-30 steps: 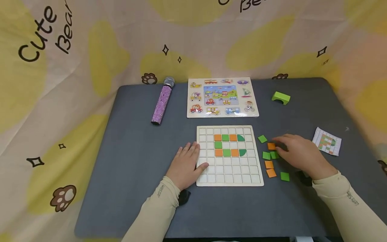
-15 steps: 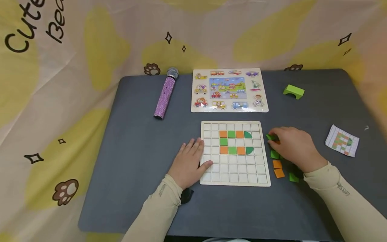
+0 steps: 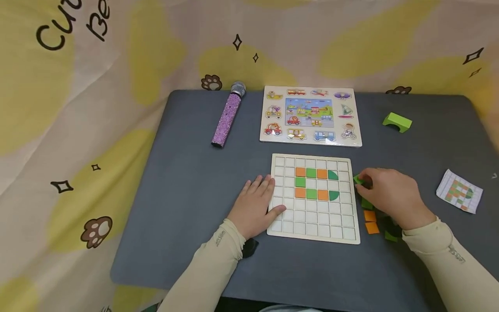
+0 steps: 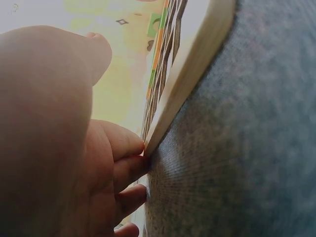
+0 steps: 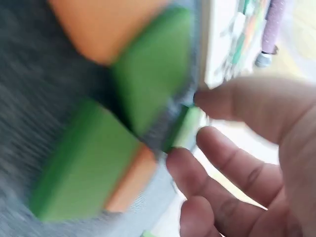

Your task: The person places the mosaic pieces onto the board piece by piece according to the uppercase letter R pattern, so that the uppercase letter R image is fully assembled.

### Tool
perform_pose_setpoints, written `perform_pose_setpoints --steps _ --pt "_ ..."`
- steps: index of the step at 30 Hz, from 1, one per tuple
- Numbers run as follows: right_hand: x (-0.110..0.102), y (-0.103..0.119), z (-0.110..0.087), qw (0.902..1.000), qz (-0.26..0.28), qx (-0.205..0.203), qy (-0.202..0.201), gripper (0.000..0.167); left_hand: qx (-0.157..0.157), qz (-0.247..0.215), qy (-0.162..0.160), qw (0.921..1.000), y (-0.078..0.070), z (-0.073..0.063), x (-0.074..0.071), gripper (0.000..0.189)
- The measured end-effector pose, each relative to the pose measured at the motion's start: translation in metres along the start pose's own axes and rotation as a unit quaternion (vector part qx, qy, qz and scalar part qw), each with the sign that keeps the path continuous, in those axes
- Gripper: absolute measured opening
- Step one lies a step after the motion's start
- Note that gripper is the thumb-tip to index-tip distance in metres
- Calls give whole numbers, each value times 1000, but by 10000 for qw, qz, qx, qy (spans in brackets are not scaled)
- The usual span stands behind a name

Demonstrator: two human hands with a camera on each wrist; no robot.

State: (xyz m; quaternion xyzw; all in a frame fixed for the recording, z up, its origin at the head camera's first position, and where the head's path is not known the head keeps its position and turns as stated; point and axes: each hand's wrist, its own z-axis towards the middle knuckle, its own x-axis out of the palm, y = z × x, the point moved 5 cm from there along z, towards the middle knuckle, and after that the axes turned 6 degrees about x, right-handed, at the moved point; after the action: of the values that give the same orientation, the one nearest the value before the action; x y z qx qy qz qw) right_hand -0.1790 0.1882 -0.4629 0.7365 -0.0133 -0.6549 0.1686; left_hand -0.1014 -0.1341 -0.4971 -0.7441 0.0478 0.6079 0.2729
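In the head view my left hand [image 3: 253, 208] lies with straight fingers over the left edge of the white grid board [image 3: 312, 224], thumb on the squares. Orange, green and dark green quarter-round tiles sit in its upper grid. My right hand [image 3: 391, 195], just right of the board, pinches a green square tile [image 3: 358, 179] between thumb and fingertips; the right wrist view shows this green tile [image 5: 183, 127] close up. Beneath that hand are more green tiles [image 3: 367, 204] and orange tiles [image 3: 372, 228], partly hidden.
Behind the board lies a vehicle picture puzzle [image 3: 311, 138], with a purple glittery microphone [image 3: 227, 119] to its left. A green arch block [image 3: 397, 122] stands at the back right. A paper pattern card [image 3: 460, 191] lies far right.
The right hand has come down over the tiles and taken hold of the farthest green one, now nearer the board. The left hand stays on the board. The head view has shifted.
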Motion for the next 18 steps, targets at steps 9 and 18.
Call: perform_pose_setpoints --steps 9,18 --pt "-6 2 -4 9997 26 -133 -192 20 -17 82 87 9999 -1 1 2 84" --pt "2 46 -5 9836 105 -1789 -186 13 -52 155 40 9999 -1 1 0 83"
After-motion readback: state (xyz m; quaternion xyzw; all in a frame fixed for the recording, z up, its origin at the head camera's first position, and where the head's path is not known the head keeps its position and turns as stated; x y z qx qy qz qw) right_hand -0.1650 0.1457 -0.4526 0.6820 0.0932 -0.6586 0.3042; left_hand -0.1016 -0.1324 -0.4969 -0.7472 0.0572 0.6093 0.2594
